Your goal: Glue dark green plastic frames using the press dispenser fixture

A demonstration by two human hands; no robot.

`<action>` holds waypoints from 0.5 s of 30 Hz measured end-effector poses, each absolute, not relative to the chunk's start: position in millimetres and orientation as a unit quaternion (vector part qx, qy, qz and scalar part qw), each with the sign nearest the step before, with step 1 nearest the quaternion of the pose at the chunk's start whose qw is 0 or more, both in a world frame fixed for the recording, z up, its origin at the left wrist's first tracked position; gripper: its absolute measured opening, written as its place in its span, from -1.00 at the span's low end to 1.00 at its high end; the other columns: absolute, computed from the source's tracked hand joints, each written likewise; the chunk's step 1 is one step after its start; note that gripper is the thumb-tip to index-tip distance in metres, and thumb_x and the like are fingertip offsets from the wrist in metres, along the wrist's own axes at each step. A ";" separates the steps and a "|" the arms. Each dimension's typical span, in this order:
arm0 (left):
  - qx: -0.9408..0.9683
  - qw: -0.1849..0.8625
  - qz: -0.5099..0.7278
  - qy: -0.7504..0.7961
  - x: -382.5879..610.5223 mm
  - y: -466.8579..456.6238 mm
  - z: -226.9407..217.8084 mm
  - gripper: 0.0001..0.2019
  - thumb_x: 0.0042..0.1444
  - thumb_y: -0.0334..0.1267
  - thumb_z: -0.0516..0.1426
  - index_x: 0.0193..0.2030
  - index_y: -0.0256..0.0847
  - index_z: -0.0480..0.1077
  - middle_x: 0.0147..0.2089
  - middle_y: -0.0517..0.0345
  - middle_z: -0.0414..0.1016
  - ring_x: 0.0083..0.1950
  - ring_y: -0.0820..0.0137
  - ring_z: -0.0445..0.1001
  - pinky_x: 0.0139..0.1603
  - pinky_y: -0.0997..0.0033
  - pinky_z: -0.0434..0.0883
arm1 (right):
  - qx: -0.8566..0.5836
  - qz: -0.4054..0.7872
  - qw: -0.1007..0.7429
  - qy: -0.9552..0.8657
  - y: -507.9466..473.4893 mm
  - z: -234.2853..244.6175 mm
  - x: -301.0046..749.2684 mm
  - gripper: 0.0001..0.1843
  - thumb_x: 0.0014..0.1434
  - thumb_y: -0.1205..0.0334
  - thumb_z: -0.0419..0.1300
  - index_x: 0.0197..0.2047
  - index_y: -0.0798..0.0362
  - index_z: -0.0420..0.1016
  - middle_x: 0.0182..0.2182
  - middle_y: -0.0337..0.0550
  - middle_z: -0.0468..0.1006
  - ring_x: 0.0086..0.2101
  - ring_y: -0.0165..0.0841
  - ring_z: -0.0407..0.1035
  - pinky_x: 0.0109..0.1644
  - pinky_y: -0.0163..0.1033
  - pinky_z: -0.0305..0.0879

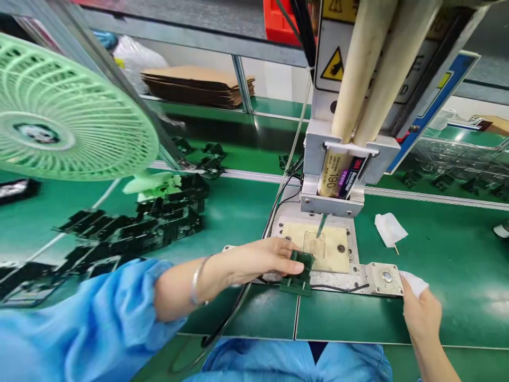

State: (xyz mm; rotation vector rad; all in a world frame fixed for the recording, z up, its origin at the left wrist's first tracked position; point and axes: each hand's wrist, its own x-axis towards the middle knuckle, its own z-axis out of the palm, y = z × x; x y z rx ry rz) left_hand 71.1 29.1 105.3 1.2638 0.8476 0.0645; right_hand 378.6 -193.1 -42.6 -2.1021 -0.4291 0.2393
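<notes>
My left hand [268, 259] pinches a dark green plastic part [303, 265] at the front left corner of the dispensing machine's cream fixture plate [334, 239]. The plate has a shallow, roughly rectangular recess, and the thin nozzle [322, 225] points down at it. Above the nozzle, a twin glue cartridge [342, 172] sits in a metal holder. My right hand [424, 315] is closed around a white wipe [415, 284], beside the silver push button [386, 276] on its metal block. That hand's fingertips are partly hidden.
Many dark parts [159, 228] lie in rows on the green bench at left, under a light green fan [79, 116]. A white wipe on a stick [391, 229] lies right of the machine. Black cables [238, 302] run along its left side. Flat cardboard [194, 85] is stacked behind.
</notes>
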 end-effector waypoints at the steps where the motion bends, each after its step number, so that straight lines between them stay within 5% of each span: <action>1: 0.552 0.748 0.017 0.367 79.8 31.3 101.8 -0.51 -0.33 -0.18 0.45 -0.21 -0.27 0.50 -0.22 0.06 0.56 -0.15 0.28 0.51 -0.15 0.38 0.44 | -0.857 0.096 0.475 -0.176 -192.6 -41.7 377.4 -0.30 -0.17 -0.38 0.22 -0.26 0.10 0.64 -0.25 0.06 0.60 -0.13 0.12 0.42 -0.06 0.03 0.27; 4: 0.551 0.762 0.045 0.337 96.8 42.2 94.5 -0.47 -0.33 -0.21 0.46 -0.16 -0.28 0.46 -0.22 0.08 0.52 -0.13 0.29 0.47 0.01 0.28 0.40 | -0.852 0.094 0.485 -0.175 -190.8 -39.0 373.8 -0.32 -0.16 -0.35 0.23 -0.23 0.09 0.63 -0.23 0.03 0.60 -0.13 0.09 0.43 -0.06 0.01 0.28; 9: 0.666 0.662 0.111 0.326 107.0 51.6 81.7 -0.43 -0.26 -0.22 0.42 -0.08 -0.25 0.35 -0.34 0.21 0.37 -0.26 0.36 0.41 -0.09 0.24 0.42 | -0.846 0.099 0.497 -0.168 -190.5 -36.0 370.7 -0.35 -0.16 -0.30 0.25 -0.23 0.11 0.63 -0.24 0.04 0.60 -0.14 0.09 0.44 -0.07 0.00 0.28; 15: 0.781 0.538 0.116 0.294 105.4 47.3 71.5 -0.46 -0.05 -0.18 0.28 0.07 -0.22 0.24 -0.15 0.06 0.39 -0.13 0.26 0.43 0.00 0.22 0.42 | -0.831 0.113 0.519 -0.167 -188.4 -39.0 370.3 -0.37 -0.15 -0.28 0.28 -0.23 0.12 0.63 -0.21 0.07 0.59 -0.11 0.09 0.42 -0.03 0.01 0.28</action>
